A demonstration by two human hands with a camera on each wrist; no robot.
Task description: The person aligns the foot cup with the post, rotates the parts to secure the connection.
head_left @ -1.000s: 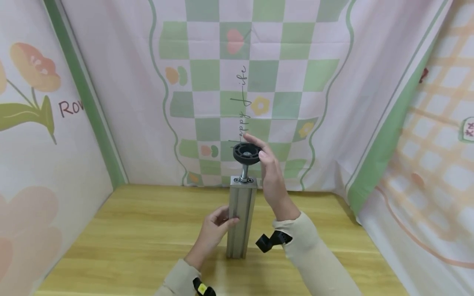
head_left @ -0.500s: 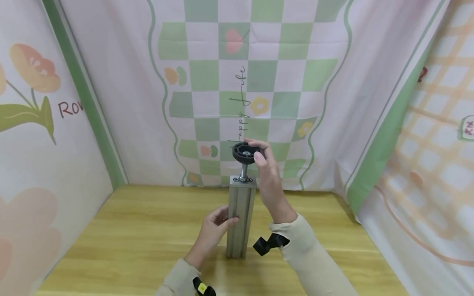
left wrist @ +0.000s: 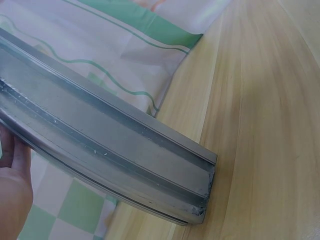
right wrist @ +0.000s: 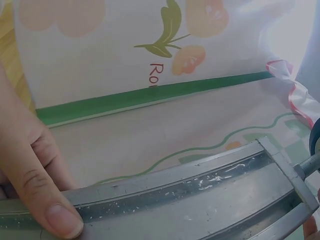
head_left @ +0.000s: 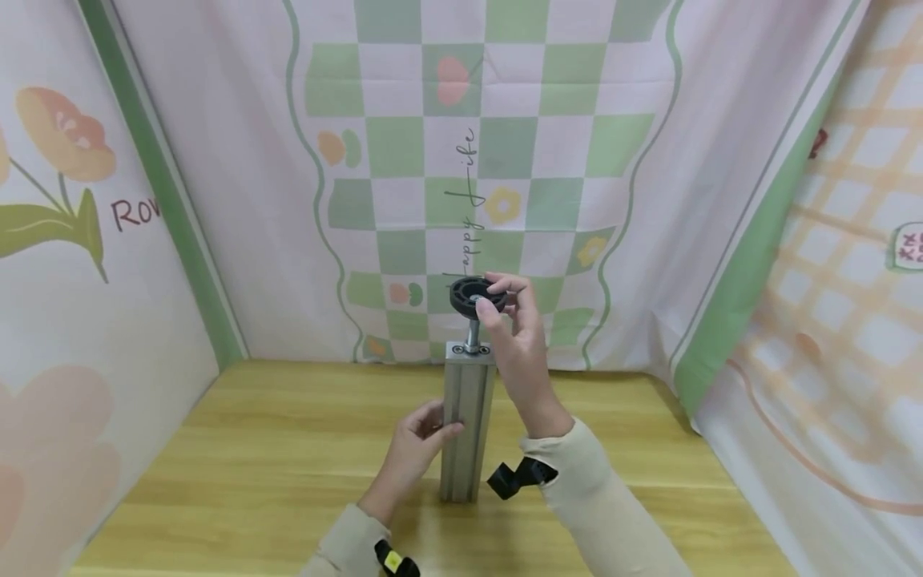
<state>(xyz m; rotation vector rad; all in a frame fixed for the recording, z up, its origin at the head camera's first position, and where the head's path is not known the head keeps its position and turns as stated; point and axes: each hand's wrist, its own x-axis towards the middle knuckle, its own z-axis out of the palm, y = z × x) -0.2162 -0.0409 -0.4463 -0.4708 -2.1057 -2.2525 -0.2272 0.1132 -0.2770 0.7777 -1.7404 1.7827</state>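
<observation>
An aluminium profile (head_left: 465, 429) stands upright on the table, its long side grooved. From its top plate rises a threaded stud (head_left: 473, 334) that carries a black, round levelling foot (head_left: 463, 298). My left hand (head_left: 413, 449) grips the lower half of the profile from the left, thumb on the near face. That thumb (right wrist: 62, 220) also lies on the metal in the right wrist view. My right hand (head_left: 522, 353) pinches the levelling foot at its right side, thumb over the near rim and bent fingers behind. In the left wrist view the profile's bottom end (left wrist: 207, 190) meets the table.
The wooden table (head_left: 288, 449) ends against a checkered cloth backdrop (head_left: 404, 144). Patterned cloths hang on the left (head_left: 65, 320) and right (head_left: 851, 320). A black wrist mount (head_left: 521, 478) juts from my right sleeve beside the profile.
My right hand has gone from nearly straight fingers beside the levelling foot to bent ones, its thumb sliding left over the rim. My left hand has kept its hold on the profile.
</observation>
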